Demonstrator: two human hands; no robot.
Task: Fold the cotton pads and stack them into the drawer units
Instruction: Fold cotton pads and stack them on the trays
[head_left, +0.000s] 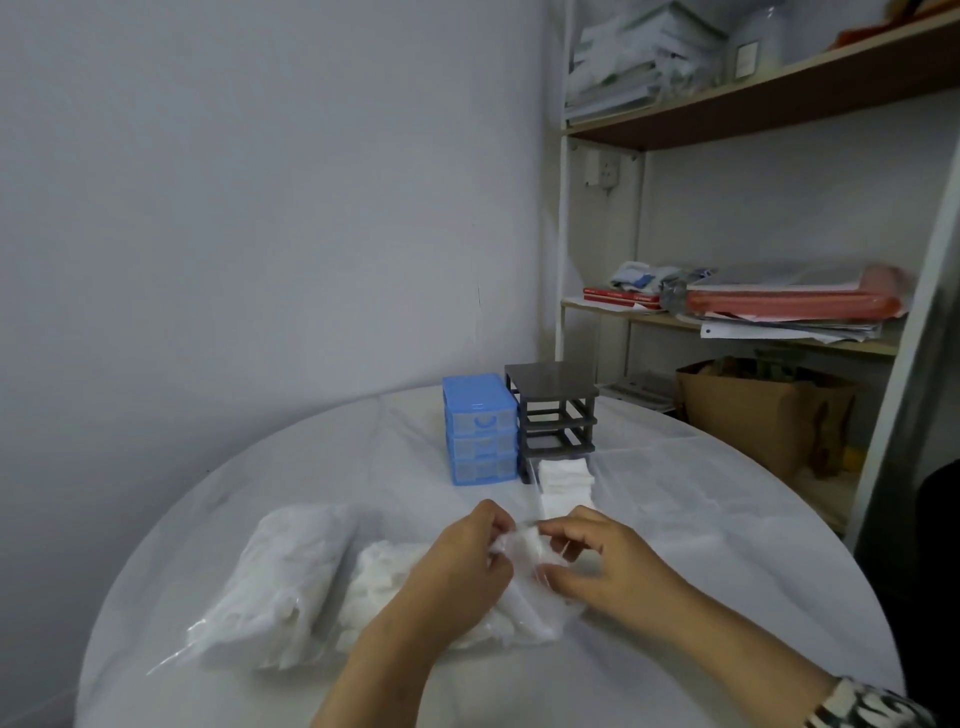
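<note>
The left hand (467, 551) and right hand (597, 558) pinch a small white square cotton pad (524, 543). Its folds are blurred, partly hidden by fingers.

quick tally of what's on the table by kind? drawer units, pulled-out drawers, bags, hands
Plastic drawer units: 2, a blue one and a dark grey frame
Pulled-out clear drawer holding folded white cotton pads: 1
Clear plastic bags of white cotton pads: 2, and
Hands pinching one white cotton pad: 2, left and right
Total: 7

two drawer units (480, 428) (blue, grey), two pad bags (275, 582), two hands (467, 558)
</note>
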